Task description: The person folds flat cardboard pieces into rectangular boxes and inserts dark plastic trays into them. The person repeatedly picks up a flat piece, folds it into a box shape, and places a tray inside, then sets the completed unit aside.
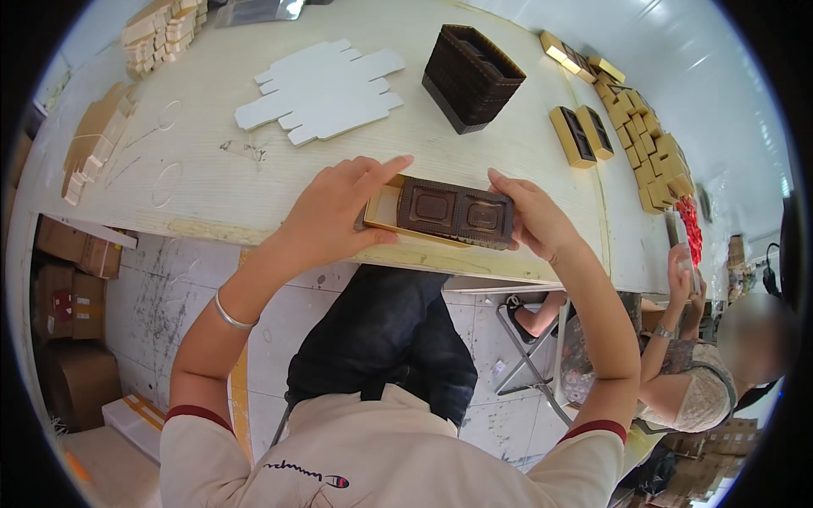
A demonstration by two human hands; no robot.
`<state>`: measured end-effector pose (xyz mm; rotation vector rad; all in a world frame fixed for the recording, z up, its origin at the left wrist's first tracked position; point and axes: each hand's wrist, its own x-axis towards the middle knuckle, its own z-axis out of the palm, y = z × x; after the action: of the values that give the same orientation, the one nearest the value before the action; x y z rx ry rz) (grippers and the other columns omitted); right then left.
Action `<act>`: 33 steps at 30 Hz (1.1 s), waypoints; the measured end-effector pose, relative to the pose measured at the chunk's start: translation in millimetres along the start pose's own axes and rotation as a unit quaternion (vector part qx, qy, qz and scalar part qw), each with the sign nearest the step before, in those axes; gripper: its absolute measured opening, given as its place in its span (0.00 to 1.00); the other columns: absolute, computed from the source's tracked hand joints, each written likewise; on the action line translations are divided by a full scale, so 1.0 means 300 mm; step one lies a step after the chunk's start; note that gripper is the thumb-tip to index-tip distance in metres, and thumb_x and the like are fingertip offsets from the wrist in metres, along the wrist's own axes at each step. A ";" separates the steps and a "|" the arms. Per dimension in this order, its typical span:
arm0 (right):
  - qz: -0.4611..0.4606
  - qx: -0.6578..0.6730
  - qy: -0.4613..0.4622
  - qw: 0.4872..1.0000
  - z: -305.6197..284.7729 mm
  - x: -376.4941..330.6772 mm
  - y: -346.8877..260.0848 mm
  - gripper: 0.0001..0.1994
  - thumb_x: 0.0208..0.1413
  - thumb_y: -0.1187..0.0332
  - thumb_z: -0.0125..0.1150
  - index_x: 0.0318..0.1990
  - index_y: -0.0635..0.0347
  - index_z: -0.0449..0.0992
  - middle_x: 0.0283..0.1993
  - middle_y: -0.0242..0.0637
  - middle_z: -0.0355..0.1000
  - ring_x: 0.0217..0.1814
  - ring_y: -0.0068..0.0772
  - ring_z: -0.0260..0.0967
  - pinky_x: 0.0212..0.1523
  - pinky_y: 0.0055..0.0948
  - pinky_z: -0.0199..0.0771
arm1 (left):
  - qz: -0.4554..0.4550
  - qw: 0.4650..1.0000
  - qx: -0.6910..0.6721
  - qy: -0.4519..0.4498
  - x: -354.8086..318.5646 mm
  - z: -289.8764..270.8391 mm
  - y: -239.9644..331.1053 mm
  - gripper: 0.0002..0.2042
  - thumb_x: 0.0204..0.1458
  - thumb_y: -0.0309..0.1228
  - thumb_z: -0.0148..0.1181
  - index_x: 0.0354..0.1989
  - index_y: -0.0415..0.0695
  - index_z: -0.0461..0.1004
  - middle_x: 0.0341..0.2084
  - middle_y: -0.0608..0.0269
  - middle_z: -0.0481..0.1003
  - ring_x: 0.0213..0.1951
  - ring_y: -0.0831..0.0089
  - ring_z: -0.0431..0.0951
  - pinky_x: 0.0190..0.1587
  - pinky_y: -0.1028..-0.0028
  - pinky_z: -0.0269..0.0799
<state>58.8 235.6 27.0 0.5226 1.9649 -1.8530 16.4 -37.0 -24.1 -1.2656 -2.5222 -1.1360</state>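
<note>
Near the table's front edge, my left hand (332, 210) grips the left end of a small gold cardboard box (386, 206), thumb and fingers on its two long sides. A dark brown plastic tray insert (456, 212) with two square compartments lies over the right part of the box, leaving the left end of its inside showing. My right hand (539, 213) is closed around the tray's right end. Whether the tray sits fully inside the box walls there, I cannot tell. Beyond my right hand stands a tall nested stack of the same brown trays (470, 80).
Flat white card blanks (326, 91) lie ahead of my left hand. Folded card pieces (100, 140) are at the far left. Two gold boxes with brown trays (581, 135) and a pile of gold boxes (648, 140) sit to the right. A co-worker (686, 381) sits at right.
</note>
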 end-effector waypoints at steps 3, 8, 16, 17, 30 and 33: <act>-0.048 -0.060 -0.028 0.997 0.022 -0.020 0.013 0.22 0.64 0.48 0.48 0.46 0.61 0.67 0.31 0.40 0.68 0.24 0.23 0.67 0.18 0.21 0.69 | 0.008 0.998 0.051 -0.023 -0.006 0.002 0.008 0.35 0.39 0.38 0.72 0.60 0.47 0.65 0.42 0.57 0.69 0.44 0.58 0.69 0.48 0.65 0.66; -0.359 -0.316 -0.067 0.876 -0.003 -0.090 0.018 0.34 0.54 0.53 0.64 0.64 0.54 0.59 0.54 0.43 0.65 0.48 0.34 0.68 0.46 0.31 0.73 | -0.027 0.997 0.040 -0.055 -0.010 -0.024 0.007 0.35 0.40 0.33 0.71 0.60 0.46 0.66 0.45 0.56 0.68 0.45 0.59 0.70 0.49 0.66 0.68; -0.532 -0.546 -0.018 0.647 0.056 -0.070 0.072 0.23 0.44 0.61 0.66 0.49 0.62 0.76 0.38 0.42 0.69 0.38 0.42 0.68 0.38 0.32 0.70 | -0.016 0.995 -0.014 -0.093 0.023 -0.011 -0.007 0.41 0.37 0.29 0.72 0.65 0.48 0.60 0.56 0.54 0.64 0.55 0.56 0.67 0.56 0.66 0.65; -0.574 -0.536 0.007 0.619 0.065 -0.053 0.074 0.23 0.41 0.59 0.65 0.46 0.62 0.77 0.31 0.37 0.66 0.31 0.35 0.65 0.34 0.33 0.68 | -0.011 0.994 0.002 -0.108 0.029 -0.015 -0.014 0.43 0.36 0.31 0.73 0.65 0.48 0.59 0.58 0.53 0.63 0.56 0.56 0.66 0.57 0.65 0.65; -0.461 -0.542 -0.055 0.700 0.059 -0.052 0.081 0.22 0.48 0.68 0.64 0.52 0.63 0.74 0.34 0.41 0.68 0.35 0.39 0.67 0.37 0.36 0.67 | 0.057 0.992 0.053 -0.099 0.067 0.008 0.015 0.42 0.36 0.46 0.72 0.64 0.54 0.61 0.61 0.55 0.61 0.63 0.52 0.58 0.63 0.59 0.60; -0.467 -0.547 -0.026 0.694 0.088 -0.105 0.056 0.22 0.48 0.66 0.64 0.51 0.64 0.74 0.42 0.45 0.70 0.44 0.43 0.68 0.42 0.38 0.68 | 0.058 0.988 0.120 -0.077 0.052 0.011 0.008 0.42 0.36 0.47 0.71 0.64 0.55 0.62 0.60 0.55 0.62 0.63 0.53 0.58 0.64 0.58 0.59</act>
<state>95.0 209.9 27.7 -1.0445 3.0250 -0.5547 8.7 -23.6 -19.0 -1.4580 -2.5557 -0.7102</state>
